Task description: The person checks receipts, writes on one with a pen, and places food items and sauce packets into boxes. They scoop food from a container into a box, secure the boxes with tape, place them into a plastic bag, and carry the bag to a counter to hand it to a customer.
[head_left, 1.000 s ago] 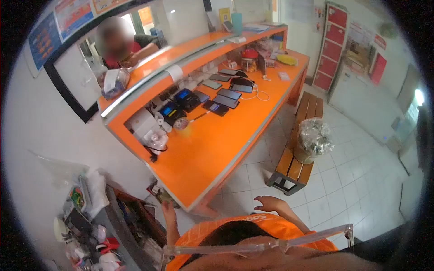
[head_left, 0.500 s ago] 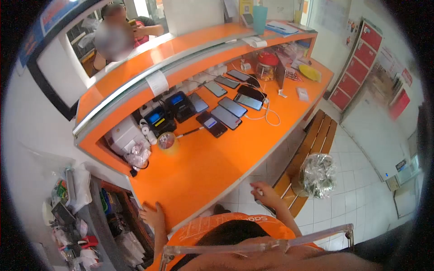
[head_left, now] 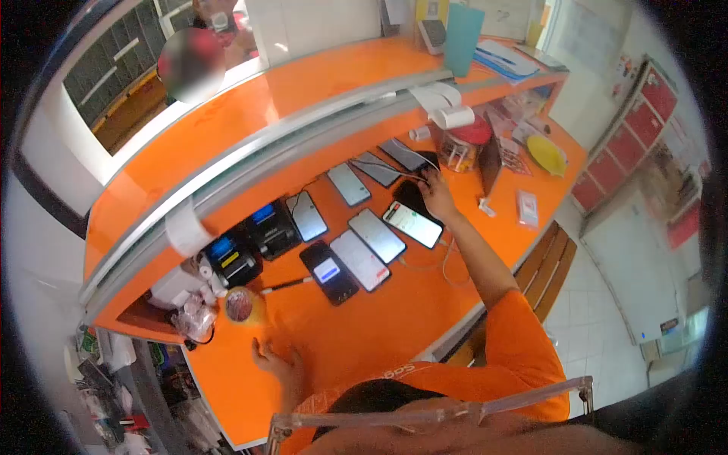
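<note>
My right hand [head_left: 436,195] reaches over the back phones, near a black phone [head_left: 412,196] and a white cable; its fingers are partly bent, and whether they hold anything is unclear. My left hand [head_left: 279,365] is over the orange counter [head_left: 364,326] near its front left, fingers apart and nothing in them. Several phones lie between and beyond the hands, among them a lit white-screen phone [head_left: 412,224], a phone with a blue pop-up [head_left: 329,273] and a pale-screen phone [head_left: 377,235]. Two black card terminals [head_left: 231,259] stand left of the phones.
A round tape roll [head_left: 240,304] and a pen [head_left: 287,285] lie near the terminals. A red-lidded jar [head_left: 461,148], a yellow object [head_left: 547,155] and a small clear box [head_left: 527,208] are at right. A person [head_left: 193,64] is beyond the raised ledge [head_left: 303,72].
My right hand has moved from beside the bench up to the back phones. My left hand has shifted over the counter. The view has come closer, and the person beyond the ledge has moved.
</note>
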Tool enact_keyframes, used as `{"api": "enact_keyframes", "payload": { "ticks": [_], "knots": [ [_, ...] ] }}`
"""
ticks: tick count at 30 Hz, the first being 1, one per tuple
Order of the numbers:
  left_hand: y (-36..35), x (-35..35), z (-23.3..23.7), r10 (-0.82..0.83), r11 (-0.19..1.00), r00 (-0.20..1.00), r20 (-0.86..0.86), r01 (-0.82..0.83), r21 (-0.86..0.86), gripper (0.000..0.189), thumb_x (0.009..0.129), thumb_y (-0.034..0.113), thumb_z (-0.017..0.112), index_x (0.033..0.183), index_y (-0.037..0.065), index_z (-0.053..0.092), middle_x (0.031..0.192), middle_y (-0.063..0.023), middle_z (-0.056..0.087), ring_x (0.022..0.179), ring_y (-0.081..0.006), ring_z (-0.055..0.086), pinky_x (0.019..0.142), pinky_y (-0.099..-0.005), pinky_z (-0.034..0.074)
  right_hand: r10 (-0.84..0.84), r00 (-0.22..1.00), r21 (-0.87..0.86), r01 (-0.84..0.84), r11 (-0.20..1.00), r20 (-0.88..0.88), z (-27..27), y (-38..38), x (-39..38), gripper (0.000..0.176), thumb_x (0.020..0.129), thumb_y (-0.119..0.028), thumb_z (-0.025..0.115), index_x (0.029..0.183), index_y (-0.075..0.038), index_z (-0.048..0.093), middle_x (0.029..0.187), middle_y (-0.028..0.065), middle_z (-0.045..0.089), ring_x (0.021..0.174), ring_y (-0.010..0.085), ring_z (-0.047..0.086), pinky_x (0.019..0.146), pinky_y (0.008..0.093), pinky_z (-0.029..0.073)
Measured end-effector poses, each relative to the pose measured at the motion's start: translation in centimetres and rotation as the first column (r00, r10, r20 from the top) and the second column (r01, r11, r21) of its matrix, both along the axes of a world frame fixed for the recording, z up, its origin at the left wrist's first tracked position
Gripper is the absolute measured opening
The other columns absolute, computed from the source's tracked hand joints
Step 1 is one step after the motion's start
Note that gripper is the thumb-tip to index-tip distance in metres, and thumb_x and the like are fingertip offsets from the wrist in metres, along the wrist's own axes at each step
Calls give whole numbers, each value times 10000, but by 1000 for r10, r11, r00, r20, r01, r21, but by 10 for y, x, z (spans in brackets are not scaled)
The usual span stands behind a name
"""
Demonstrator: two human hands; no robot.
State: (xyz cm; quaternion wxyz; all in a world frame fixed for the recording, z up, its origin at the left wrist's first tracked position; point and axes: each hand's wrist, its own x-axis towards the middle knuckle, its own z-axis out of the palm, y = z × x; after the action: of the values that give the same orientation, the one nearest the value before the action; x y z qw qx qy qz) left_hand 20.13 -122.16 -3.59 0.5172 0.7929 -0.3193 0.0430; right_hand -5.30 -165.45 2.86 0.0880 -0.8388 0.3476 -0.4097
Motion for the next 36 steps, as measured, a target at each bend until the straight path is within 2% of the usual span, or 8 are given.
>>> {"api": "enact_keyframes", "payload": {
  "ticks": [9,11,14,21,26,29,31,36],
  "knots": [
    [-64,-71,26,184,763,618,-764,-580,-286,522,636,102,570,1118,2,397,1173,-258,316,1011,-414,369,843,-502,299,-211,942,4,219,976,-261,13,-144,59,202,745,-19,488,940,14,528,993,193,517,958,366,475,843,405,388],
    [-40,-70,7,169,924,959,230,-235,303,506,603,130,593,1065,5,428,1140,-241,363,1000,-404,378,815,-509,304,-168,959,-19,169,986,-227,-31,-57,-30,200,734,-9,489,929,11,529,981,190,522,944,364,482,833,402,394],
    [-31,-62,-10,57,836,874,483,-306,455,492,581,150,605,1025,9,448,1109,-233,396,995,-401,381,784,-516,311,-119,978,-60,110,992,-169,-8,-69,-9,197,719,5,492,912,6,531,964,185,530,924,360,492,818,399,402],
    [-31,-62,-13,27,903,854,520,-244,354,514,559,136,617,1026,4,450,1118,-224,396,991,-392,384,779,-524,304,-60,996,-185,46,982,-70,55,-117,51,199,682,40,498,872,-4,535,924,173,547,878,353,516,784,392,422],
    [-23,-60,-38,-63,971,904,-422,-41,-234,469,613,53,599,1048,-4,435,1113,-218,394,994,-360,398,822,-448,327,244,961,-104,-231,967,132,47,-41,28,214,596,89,526,778,-22,527,829,148,573,761,332,553,694,378,458],
    [-42,-75,37,-332,943,913,239,312,120,400,696,33,561,1067,-12,419,1126,-202,394,1010,-340,401,851,-409,323,417,907,-28,-416,909,55,52,49,16,118,606,46,563,688,-29,522,853,132,592,790,300,574,681,358,465],
    [-52,-82,48,-441,897,890,116,433,85,387,743,71,537,1097,-12,405,1146,-189,396,1042,-323,394,876,-398,313,470,805,372,-587,719,363,-31,94,27,113,680,-1,562,786,-35,546,931,127,598,847,278,574,693,344,462],
    [-40,-89,99,-680,732,663,-313,637,-241,431,837,207,456,1191,-12,341,1187,-148,403,1118,-257,370,947,-370,271,831,531,118,-847,518,165,81,244,23,303,715,2,533,1017,-20,524,1093,143,528,953,303,526,783,338,437]
  ]
}}
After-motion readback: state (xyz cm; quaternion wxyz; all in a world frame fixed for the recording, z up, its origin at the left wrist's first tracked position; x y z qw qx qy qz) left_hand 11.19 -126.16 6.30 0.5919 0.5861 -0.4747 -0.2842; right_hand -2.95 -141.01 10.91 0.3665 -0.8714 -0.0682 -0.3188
